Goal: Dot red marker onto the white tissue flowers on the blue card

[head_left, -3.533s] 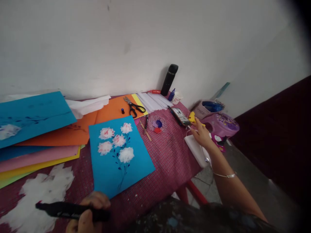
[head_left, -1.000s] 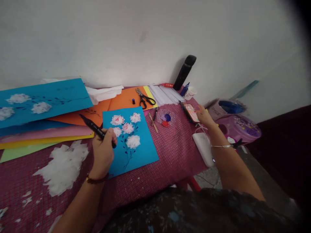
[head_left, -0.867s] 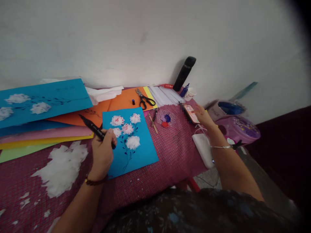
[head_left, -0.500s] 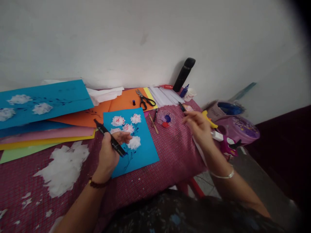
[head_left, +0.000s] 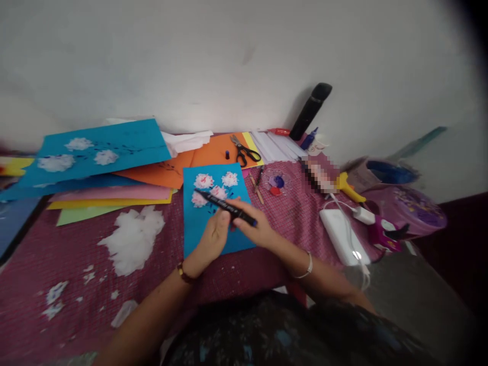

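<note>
A black marker [head_left: 229, 207] with a blue end lies slanted across both my hands, its narrow tip pointing up and left. My left hand [head_left: 213, 236] has its thumb and fingers closed at the marker's underside. My right hand [head_left: 254, 223] grips the marker nearer its blue end. Beneath them, a blue sheet [head_left: 194, 239] lies flat on the table, bearing several white paper flowers [head_left: 230, 179] tinted with red and drawn dark leaves. My hands cover the lower flowers and stem. A small blue cap [head_left: 227, 154] stands on orange paper behind the sheet.
Left are stacked coloured sheets [head_left: 141, 147] and white tissue pieces [head_left: 133, 239]. Scissors [head_left: 244, 151], a paint palette [head_left: 286, 180] and a black bottle [head_left: 310, 112] stand behind. A white power bank [head_left: 339, 234] with cables and a purple tub [head_left: 415, 208] are right.
My right hand has come left from beside the paint palette onto the marker. My left hand has brought the marker over the blue sheet. The view has shifted, showing the power bank.
</note>
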The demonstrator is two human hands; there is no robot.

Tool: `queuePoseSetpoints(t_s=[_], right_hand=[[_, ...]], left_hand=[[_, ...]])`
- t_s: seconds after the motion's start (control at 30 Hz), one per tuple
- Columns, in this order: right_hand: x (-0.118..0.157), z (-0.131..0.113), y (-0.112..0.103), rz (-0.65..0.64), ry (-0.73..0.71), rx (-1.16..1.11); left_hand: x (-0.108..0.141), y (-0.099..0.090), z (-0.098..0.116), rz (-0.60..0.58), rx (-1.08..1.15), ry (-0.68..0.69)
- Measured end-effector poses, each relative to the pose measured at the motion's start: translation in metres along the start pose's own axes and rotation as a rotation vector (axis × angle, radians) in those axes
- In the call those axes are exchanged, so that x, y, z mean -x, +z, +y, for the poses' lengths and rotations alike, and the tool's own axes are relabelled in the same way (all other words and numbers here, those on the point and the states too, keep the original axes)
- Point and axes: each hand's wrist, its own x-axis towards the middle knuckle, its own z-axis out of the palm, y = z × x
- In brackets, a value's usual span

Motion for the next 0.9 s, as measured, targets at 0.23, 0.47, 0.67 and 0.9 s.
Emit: queuePoseSetpoints(t_s=[0.23,0.47,0.67,0.9], right_hand=[[-0.016,0.014,-0.046,0.369,0.199,-0.461],[-0.026,0.027,-0.068,0.363,0.285,-0.621],[-0.023,0.030,-0.069,0.314,0.372,-0.596],[-0.023,0.036,-0.070,0.159,0.389,-0.472]], left_hand=[[0.006,0.009,0.003,-0.273,-0.565,0.166],[0.047,0.035,0.015,-0.695,-1.039,0.455],[0.089,0.007,0.036,-0.631,-1.241,0.352],[0.179,-0.057,0.055,-0.185,-1.042,-0.168]])
